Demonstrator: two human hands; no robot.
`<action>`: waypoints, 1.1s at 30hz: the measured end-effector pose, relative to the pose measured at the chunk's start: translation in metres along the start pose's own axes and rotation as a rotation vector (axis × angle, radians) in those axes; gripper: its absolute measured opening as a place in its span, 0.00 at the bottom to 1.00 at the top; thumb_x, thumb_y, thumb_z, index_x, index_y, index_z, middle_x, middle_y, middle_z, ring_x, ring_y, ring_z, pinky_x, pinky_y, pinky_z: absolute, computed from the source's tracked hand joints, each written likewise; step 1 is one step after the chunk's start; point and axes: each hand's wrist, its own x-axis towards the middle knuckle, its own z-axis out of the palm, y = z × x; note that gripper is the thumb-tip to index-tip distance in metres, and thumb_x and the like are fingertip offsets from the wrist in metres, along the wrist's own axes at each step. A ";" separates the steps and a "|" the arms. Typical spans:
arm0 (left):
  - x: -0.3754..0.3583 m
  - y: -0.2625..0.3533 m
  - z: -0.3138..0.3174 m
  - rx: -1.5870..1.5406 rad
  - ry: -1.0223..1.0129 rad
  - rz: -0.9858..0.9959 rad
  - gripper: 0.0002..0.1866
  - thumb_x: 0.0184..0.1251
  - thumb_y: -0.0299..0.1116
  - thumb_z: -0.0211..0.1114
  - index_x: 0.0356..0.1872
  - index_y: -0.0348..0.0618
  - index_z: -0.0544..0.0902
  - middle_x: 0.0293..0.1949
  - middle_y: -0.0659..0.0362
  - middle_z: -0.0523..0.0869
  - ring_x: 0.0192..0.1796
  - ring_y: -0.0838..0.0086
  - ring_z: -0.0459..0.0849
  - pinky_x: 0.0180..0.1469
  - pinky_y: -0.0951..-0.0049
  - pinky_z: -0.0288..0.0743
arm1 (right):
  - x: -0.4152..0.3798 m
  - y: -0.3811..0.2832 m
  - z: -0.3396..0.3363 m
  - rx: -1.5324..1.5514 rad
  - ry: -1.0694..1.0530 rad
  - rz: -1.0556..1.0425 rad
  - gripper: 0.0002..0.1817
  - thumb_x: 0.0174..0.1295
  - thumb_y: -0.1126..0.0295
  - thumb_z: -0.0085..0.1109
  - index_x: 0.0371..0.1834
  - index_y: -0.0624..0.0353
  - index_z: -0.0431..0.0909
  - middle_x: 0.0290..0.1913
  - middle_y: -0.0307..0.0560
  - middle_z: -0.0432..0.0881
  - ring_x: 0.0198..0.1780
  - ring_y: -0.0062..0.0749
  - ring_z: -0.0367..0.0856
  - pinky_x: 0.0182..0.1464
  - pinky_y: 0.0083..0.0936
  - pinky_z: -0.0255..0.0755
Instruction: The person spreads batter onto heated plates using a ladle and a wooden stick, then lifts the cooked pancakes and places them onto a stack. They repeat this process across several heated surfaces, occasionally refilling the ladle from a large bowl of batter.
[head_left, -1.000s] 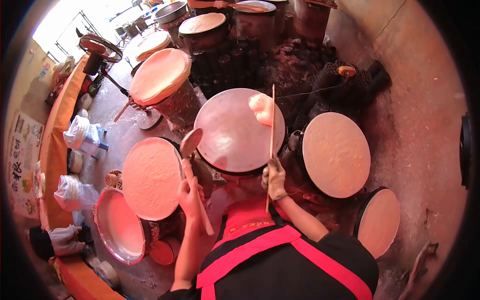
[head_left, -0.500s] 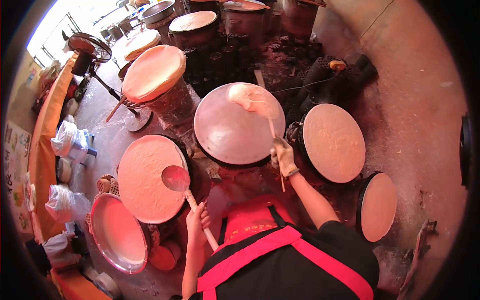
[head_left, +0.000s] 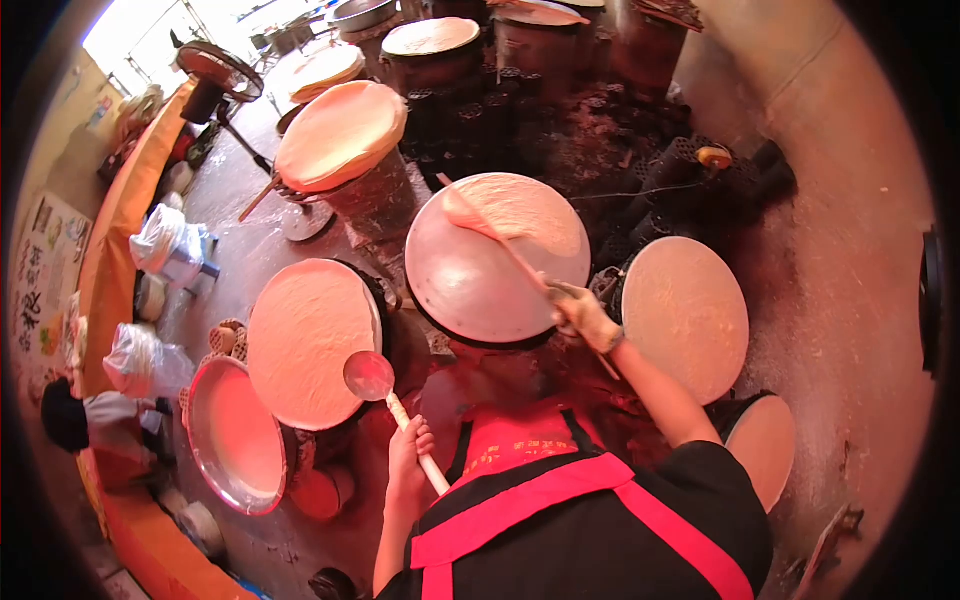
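My left hand [head_left: 409,448] is wrapped around the pale handle of a ladle [head_left: 369,376], whose round bowl hangs over the lower right edge of the left griddle's pancake [head_left: 315,345]. In a work glove, my right hand [head_left: 586,315] grips a long wooden batter spreader [head_left: 505,247]. The spreader lies slantwise across the middle griddle [head_left: 455,290], its far end near the upper left rim. Batter [head_left: 535,208] covers the upper right part of that griddle in a thin layer, with a thicker lump against the spreader. Bare metal shows on the lower left.
Right of me stand griddles with a pancake [head_left: 686,320] and another pancake [head_left: 765,450]. A batter basin [head_left: 237,435] sits lower left. Beyond are a pancake stack [head_left: 340,135], a fan [head_left: 220,72] and dark coal briquettes [head_left: 690,165]. A person [head_left: 110,415] is at far left.
My right hand has swung the spreader's far end leftward across the middle griddle, and the batter has spread into a wider layer. The ladle stays in my left hand. The view has shifted slightly.
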 end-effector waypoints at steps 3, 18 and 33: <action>0.000 -0.012 0.008 -0.050 0.055 0.033 0.04 0.71 0.27 0.56 0.36 0.40 0.70 0.23 0.67 0.68 0.20 0.87 0.64 0.19 0.87 0.58 | 0.013 0.002 -0.031 0.107 0.218 -0.015 0.23 0.67 0.54 0.57 0.65 0.42 0.72 0.18 0.30 0.67 0.12 0.14 0.59 0.13 0.17 0.55; -0.008 -0.076 0.056 -0.249 0.172 0.116 0.04 0.70 0.27 0.57 0.36 0.39 0.72 0.22 0.67 0.66 0.21 0.85 0.65 0.21 0.84 0.60 | 0.041 -0.066 -0.092 -0.278 -0.256 0.156 0.24 0.68 0.54 0.55 0.65 0.49 0.72 0.18 0.30 0.65 0.12 0.15 0.57 0.13 0.17 0.50; -0.047 -0.087 0.081 -0.173 0.516 0.132 0.05 0.67 0.26 0.60 0.41 0.37 0.78 0.41 0.56 0.83 0.48 0.68 0.83 0.53 0.68 0.81 | 0.091 -0.071 -0.101 -0.398 -0.397 0.114 0.22 0.66 0.53 0.58 0.59 0.50 0.77 0.19 0.29 0.68 0.13 0.12 0.59 0.13 0.16 0.50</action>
